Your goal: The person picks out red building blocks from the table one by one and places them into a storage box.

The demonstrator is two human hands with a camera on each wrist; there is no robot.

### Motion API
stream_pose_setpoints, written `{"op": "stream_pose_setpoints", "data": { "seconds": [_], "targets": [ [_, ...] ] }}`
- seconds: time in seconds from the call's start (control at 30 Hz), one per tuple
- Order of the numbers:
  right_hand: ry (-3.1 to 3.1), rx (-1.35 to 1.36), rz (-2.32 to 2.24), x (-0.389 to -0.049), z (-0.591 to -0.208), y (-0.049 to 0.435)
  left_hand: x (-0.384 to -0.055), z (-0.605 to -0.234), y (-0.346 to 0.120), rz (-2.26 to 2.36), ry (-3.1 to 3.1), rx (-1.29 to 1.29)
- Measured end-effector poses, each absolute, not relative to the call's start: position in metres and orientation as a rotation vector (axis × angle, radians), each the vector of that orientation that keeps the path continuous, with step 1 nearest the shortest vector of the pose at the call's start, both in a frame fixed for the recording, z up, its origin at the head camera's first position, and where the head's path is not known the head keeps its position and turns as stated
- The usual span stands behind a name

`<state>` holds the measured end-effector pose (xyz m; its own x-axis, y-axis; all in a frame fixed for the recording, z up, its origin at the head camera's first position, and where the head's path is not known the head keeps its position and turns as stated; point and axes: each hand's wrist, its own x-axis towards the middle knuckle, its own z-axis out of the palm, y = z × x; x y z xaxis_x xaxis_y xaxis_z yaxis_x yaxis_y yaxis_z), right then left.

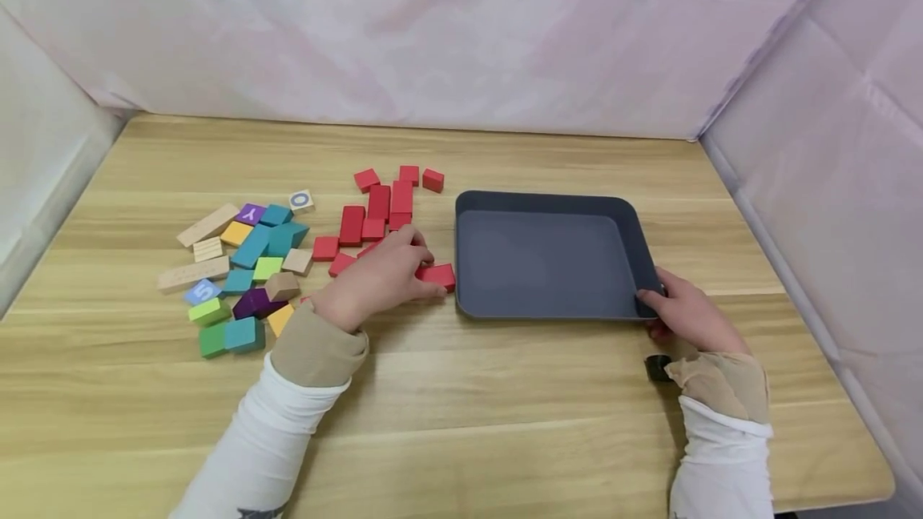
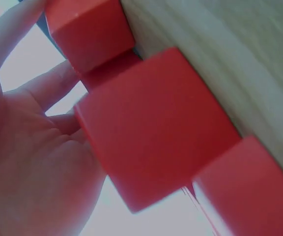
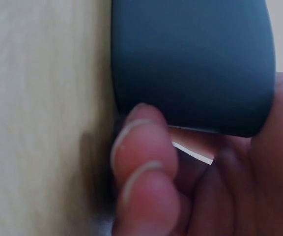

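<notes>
On the table left of the dark grey tray [image 1: 548,263], my left hand [image 1: 382,271] holds a red block [image 1: 438,277] between thumb and fingers, close to the tray's left wall. In the left wrist view, fingertips reach the far red block [image 2: 90,34], while a nearer red block [image 2: 156,128] hides part of the hand. With the thumb over the rim and fingers curled beneath, my right hand [image 1: 688,311] grips the tray's near right corner. The right wrist view shows those curled fingers [image 3: 149,152] beside the tray wall [image 3: 193,64].
Several more red blocks [image 1: 352,225] lie left of the tray. Farther left is a cluster of mixed blocks, including a teal block [image 1: 251,247] and a plain wooden block [image 1: 193,273]. A small black object [image 1: 658,368] is by the right wrist. Pale cloth [image 1: 433,38] hangs behind the table.
</notes>
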<state>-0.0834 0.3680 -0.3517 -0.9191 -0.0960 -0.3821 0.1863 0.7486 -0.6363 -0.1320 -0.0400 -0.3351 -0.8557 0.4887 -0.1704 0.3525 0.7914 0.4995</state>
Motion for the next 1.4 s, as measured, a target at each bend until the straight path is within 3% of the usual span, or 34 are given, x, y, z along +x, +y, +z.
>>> {"op": "stream_pose_setpoints", "data": {
  "seconds": [0.77,1.0,1.4],
  "targets": [
    [2.568,0.098,-0.966,-0.084,-0.344,0.37,-0.138,-0.315,-0.037,0.749,2.83,0.686],
    [2.523,0.152,-1.05,-0.082,-0.348,0.366,-0.13,-0.301,-0.017,0.714,2.858,0.761],
    [2.534,0.188,-1.014,-0.082,-0.348,0.363,-0.112,-0.304,0.056,0.608,2.844,1.151]
  ]
}}
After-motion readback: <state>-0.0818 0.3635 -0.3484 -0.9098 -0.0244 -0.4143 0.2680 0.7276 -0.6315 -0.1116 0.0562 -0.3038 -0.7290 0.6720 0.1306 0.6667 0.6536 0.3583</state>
